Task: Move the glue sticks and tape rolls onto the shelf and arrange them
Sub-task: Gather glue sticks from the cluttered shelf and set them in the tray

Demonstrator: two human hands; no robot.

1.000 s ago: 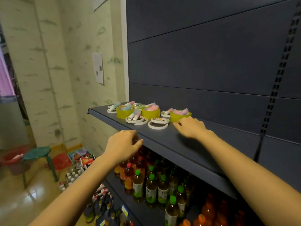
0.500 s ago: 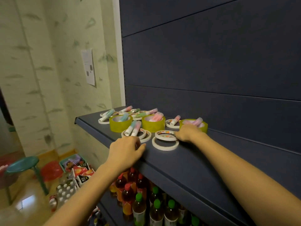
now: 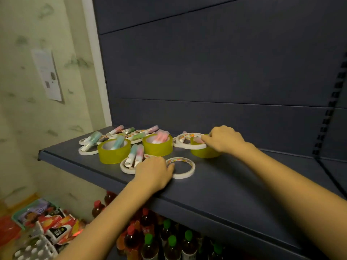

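head view. dark shelf (image 3: pixel 216 188) runs from mid left to lower right of frame. all the stock sits on its left part, near frame centre.

yellow tape rolls, lying flat, in a row left to right:
- left yellow roll (image 3: pixel 113 153), with a teal glue stick (image 3: pixel 118 142) slanted in its core
- middle yellow roll (image 3: pixel 157 149), with pink glue sticks (image 3: pixel 160 137) in its core
- right yellow roll (image 3: pixel 203 154), partly hidden by the right hand

white tape rings:
- front ring (image 3: pixel 183 168) lies flat near the shelf's front edge, just below the middle yellow roll
- near ring (image 3: pixel 126 167) lies to its left, with a pair of glue sticks (image 3: pixel 134 155) lying across it
- tilted ring (image 3: pixel 188 141) leans with one side on top of the right yellow roll
- more rings and glue sticks are heaped at the back left (image 3: pixel 120 131); count unclear

left hand (image 3: pixel 154 174): palm down on the shelf, covering the right side of the near ring, fingertips against the left rim of the front ring. cannot tell whether it grips either one.

right hand (image 3: pixel 223 139): fingers curled, pinching the right edge of the tilted ring over the right yellow roll.

lower frame: bottles (image 3: pixel 169 243) with red and green caps stand under the shelf. a paper notice (image 3: pixel 47 77) hangs on the wall, upper left.
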